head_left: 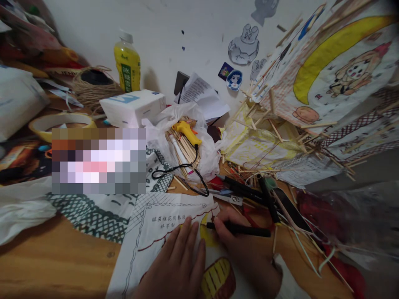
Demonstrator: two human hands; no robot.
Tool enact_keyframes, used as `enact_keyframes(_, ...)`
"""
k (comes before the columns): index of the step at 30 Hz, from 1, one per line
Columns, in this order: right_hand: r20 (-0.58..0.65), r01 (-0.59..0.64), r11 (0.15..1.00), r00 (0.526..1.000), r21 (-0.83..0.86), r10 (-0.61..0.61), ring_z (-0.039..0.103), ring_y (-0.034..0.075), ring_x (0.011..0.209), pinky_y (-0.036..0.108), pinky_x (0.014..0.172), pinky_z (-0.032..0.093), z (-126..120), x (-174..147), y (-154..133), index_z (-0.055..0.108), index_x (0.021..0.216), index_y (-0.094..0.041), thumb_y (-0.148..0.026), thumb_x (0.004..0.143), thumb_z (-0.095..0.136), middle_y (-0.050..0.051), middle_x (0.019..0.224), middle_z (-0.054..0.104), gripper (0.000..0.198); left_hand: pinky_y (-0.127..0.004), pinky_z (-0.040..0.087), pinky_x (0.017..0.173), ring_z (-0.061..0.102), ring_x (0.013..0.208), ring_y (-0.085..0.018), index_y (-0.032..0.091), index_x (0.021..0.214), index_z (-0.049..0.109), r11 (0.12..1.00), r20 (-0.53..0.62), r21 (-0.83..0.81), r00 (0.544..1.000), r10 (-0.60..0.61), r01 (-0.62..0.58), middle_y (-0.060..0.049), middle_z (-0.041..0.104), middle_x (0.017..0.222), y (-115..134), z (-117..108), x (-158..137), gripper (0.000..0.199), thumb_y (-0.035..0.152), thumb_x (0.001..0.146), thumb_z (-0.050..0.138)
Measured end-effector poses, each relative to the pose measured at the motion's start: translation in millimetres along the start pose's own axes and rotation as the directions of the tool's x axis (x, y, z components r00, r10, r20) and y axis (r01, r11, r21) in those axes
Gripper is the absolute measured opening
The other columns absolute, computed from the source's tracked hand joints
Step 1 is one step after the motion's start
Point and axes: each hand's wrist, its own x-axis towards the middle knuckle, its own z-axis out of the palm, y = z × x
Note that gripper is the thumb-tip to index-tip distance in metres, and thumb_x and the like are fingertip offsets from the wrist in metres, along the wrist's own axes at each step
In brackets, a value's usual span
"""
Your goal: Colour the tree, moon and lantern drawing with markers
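Observation:
A white sheet of paper [129, 257] lies on the wooden table with a drawn border, handwritten characters, a brown line and yellow patches. My left hand [177, 261] rests flat on it, fingers stretched out. Pinched in my right hand [232, 238] is a black marker pen [252, 230], its left end at the yellow patch beside my left fingertips. Whether that end touches the paper, I cannot tell. Below, between my hands, shows a drawing striped in yellow and brown [218, 276]. My left hand covers part of the sheet.
Behind the sheet, a yellow glue gun [188, 133] lies on thin sticks in a plastic bag, its black cord trailing forward. Stick-framed paper lanterns [264, 137] crowd the right. A drink bottle [127, 62], white box [134, 108], twine [93, 89] and tape roll [35, 124] stand back left.

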Motion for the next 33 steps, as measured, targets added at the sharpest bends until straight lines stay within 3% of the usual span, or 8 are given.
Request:
enact_keyframes(5,-0.004,0.039,0.999,0.999,0.019,-0.038,0.045,0.013,0.053,0.026,0.050,0.037,-0.8,-0.3,-0.3,0.049,0.056,-0.020,-0.029,0.079,0.048,-0.002,0.054,0.049,0.025,-0.041,0.036,0.093,0.050,0.114,-0.032,0.013,0.110,0.062,1.000,-0.053,0.013,0.999,-0.008,0.009,-0.017,0.060,0.119,-0.3,-1.4,2.9,0.050,0.052,0.084,0.044)
enact_keyframes(15,0.015,-0.020,0.997,1.000,0.072,0.019,0.042,0.012,0.051,0.024,0.047,0.034,-0.6,0.5,-5.5,0.047,0.054,-0.020,-0.030,0.076,0.049,-0.002,0.052,0.047,0.024,-0.042,0.042,0.087,0.055,0.109,-0.033,0.012,0.106,0.062,1.000,-0.085,0.000,0.996,-0.004,0.004,-0.017,0.062,0.115,-0.3,-2.2,6.8,0.046,0.048,0.082,0.049)
enact_keyframes(23,0.005,0.016,0.998,1.000,0.059,-0.016,0.042,0.012,0.052,0.024,0.049,0.034,-0.3,1.3,-2.6,0.045,0.053,-0.020,-0.027,0.074,0.047,-0.002,0.053,0.046,0.022,-0.041,0.039,0.089,0.055,0.109,-0.032,0.012,0.105,0.062,0.999,-0.128,0.040,0.992,0.012,-0.007,-0.017,0.063,0.113,-1.0,-4.7,5.1,0.040,0.044,0.084,0.049)
enact_keyframes(33,0.028,-0.001,0.997,1.000,0.076,-0.001,0.042,0.012,0.051,0.024,0.050,0.034,0.5,0.6,0.3,0.045,0.055,-0.020,-0.028,0.075,0.048,-0.003,0.053,0.046,0.022,-0.043,0.032,0.096,0.047,0.117,-0.032,0.012,0.112,0.059,0.999,-0.076,0.043,0.997,0.011,-0.008,-0.018,0.059,0.120,0.2,1.9,0.2,0.043,0.044,0.085,0.046)
